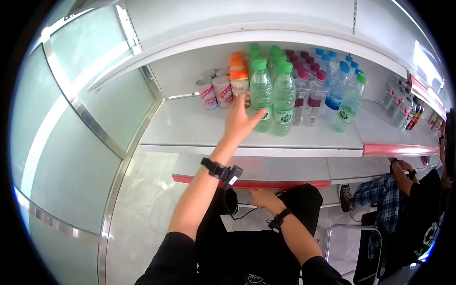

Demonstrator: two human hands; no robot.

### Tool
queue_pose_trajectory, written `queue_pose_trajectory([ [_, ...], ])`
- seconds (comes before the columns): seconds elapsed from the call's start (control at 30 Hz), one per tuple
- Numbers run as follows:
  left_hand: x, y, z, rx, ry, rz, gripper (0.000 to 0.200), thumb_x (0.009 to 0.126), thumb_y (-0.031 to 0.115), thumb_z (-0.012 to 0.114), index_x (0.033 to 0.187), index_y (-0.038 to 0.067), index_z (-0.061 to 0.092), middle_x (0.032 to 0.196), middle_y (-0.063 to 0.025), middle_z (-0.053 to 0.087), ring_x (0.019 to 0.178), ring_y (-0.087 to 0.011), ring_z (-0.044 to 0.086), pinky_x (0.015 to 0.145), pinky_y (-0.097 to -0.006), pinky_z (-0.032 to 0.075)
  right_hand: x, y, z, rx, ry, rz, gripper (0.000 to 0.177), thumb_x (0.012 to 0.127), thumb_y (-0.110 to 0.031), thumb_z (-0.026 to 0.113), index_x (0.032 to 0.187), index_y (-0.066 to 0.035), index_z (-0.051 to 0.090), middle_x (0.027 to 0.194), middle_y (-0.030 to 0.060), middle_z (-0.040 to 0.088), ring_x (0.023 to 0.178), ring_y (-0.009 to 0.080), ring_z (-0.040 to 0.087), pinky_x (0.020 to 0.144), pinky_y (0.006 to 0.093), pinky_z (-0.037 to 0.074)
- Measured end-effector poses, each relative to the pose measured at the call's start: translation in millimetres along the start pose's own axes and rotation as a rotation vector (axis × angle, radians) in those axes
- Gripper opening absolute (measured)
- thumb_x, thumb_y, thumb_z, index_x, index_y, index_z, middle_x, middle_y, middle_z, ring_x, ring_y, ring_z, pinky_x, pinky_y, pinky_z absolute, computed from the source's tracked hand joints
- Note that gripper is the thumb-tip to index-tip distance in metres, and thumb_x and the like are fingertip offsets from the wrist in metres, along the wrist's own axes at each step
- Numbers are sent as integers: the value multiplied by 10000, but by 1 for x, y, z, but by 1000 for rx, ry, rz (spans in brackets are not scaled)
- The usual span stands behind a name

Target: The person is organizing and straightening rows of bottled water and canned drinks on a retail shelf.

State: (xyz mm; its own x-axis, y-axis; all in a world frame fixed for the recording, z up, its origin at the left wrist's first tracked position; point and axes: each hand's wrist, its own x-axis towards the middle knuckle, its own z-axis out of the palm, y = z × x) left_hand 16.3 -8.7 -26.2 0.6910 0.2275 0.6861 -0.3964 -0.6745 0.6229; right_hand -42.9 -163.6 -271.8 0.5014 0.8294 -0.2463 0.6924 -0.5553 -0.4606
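Observation:
My left hand reaches over the shelf to the front green-capped bottle. Its thumb overlaps that bottle's lower front, while the fingers are spread by its left side, in front of the orange-capped bottle. Another green-capped bottle stands just to the right. Below the shelf, my right hand rests near my knee with its fingers loosely stretched out and nothing in it. Each wrist wears a black strap with a small device.
Pink-and-white cans stand left of the bottles. Purple-capped bottles, blue-capped bottles and a lone green-capped bottle stand to the right. An upper shelf overhangs them. A person sits at the right by a metal-framed chair.

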Motion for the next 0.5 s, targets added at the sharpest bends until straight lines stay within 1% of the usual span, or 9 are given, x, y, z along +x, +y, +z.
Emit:
queue_pose_trajectory([
  [0.03, 3, -5, 7, -22, -23, 14, 684, 749, 389, 820, 1229, 4, 522, 1169, -184, 637, 1073, -297, 634, 898, -387, 495, 1, -1, 0, 2, -3, -8, 580, 865, -442, 650, 1265, -32, 559, 1230, 214, 638, 1132, 390, 609, 959, 480, 487],
  [0.07, 6, -6, 13, -83, -10, 5, 646, 728, 349, 825, 1191, -2, 543, 1129, -185, 655, 1048, -308, 646, 880, -384, 500, 6, -2, 2, 38, -32, 14, 580, 863, -442, 653, 1263, -32, 560, 1227, 216, 639, 1133, 390, 608, 958, 480, 487],
  [0.1, 5, -6, 16, -82, -11, 5, 646, 728, 349, 825, 1191, -2, 543, 1129, -185, 655, 1048, -308, 646, 880, -384, 500, 6, 0, 3, 69, -58, 51, 580, 862, -442, 655, 1262, -32, 561, 1223, 218, 640, 1133, 390, 608, 957, 481, 487],
  [0.13, 5, -8, 16, -106, -26, -57, 599, 734, 311, 809, 1175, -1, 550, 1096, -179, 667, 1017, -303, 658, 864, -380, 506, 7, 0, 5, 74, -59, 44, 580, 862, -442, 655, 1262, -32, 561, 1223, 218, 640, 1133, 390, 608, 957, 481, 487],
  [0.17, 4, -3, 12, -123, -41, -124, 554, 739, 274, 794, 1159, 0, 558, 1064, -172, 680, 986, -299, 670, 847, -377, 513, 6, -2, 6, 80, -12, -8, 583, 861, -445, 656, 1260, -31, 561, 1214, 221, 643, 1131, 390, 609, 956, 482, 487],
  [0.2, 5, 4, 10, -122, -42, -124, 554, 739, 274, 794, 1159, 0, 558, 1064, -172, 680, 986, -299, 670, 847, -377, 513, 4, -1, 5, 78, 42, -48, 586, 859, -448, 656, 1259, -30, 561, 1205, 223, 646, 1129, 390, 610, 955, 484, 487],
  [0.27, 4, 12, 5, -83, 10, -124, 508, 761, 200, 795, 1171, 5, 568, 1047, -114, 704, 940, -212, 678, 846, -351, 522, -2, -7, -4, 63, 29, -54, 587, 858, -447, 657, 1259, -29, 562, 1206, 226, 644, 1131, 390, 609, 957, 483, 485],
  [0.37, 2, 8, -6, -192, 24, -119, 474, 753, 161, 795, 1148, 4, 583, 1037, -109, 711, 934, -203, 686, 834, -342, 529, -1, -9, -8, 28, 16, -35, 587, 856, -440, 661, 1263, -29, 561, 1206, 229, 643, 1134, 389, 607, 963, 480, 482],
  [0.5, -4, 4, -24, -126, 81, -160, 468, 749, 141, 794, 1145, 5, 584, 1049, -108, 711, 949, -201, 689, 836, -331, 530, 2, -5, -3, 60, 32, -52, 591, 846, -432, 673, 1261, -24, 566, 1218, 228, 638, 1145, 388, 602, 974, 475, 475],
])
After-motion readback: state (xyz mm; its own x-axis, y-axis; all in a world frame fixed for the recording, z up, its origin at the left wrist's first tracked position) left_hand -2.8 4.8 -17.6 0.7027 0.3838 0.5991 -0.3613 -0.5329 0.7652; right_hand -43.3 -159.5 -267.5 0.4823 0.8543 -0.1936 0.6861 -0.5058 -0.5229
